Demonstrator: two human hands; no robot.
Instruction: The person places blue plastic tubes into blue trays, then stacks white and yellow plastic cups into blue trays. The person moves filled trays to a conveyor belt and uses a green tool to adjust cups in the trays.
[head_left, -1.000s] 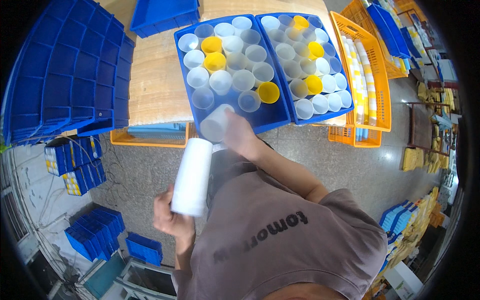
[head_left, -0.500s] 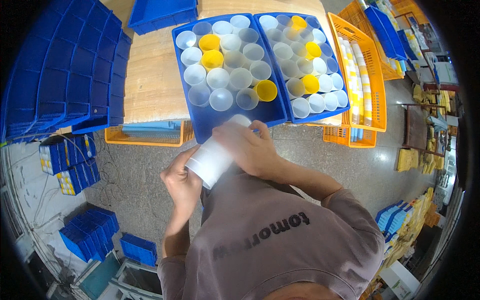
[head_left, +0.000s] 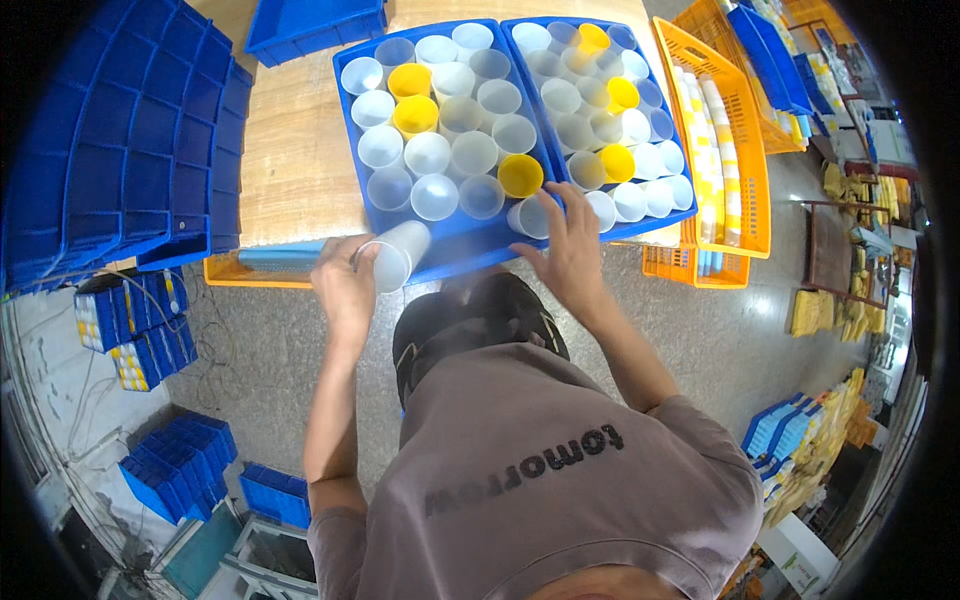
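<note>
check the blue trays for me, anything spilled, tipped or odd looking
Nothing looks spilled or visibly damaged. One white cup leans at the near left corner of the left blue tray, unlike the mostly upright cups beyond it; the left hand is holding it, which likely explains the tilt.

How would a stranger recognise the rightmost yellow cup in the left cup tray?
On the wooden table, two blue trays of cups stand side by side. In the left tray, the cup sits near the right edge, just beyond the right hand. It is yellow among whitish neighbours, apart from that tray's other two yellow cups.
</note>
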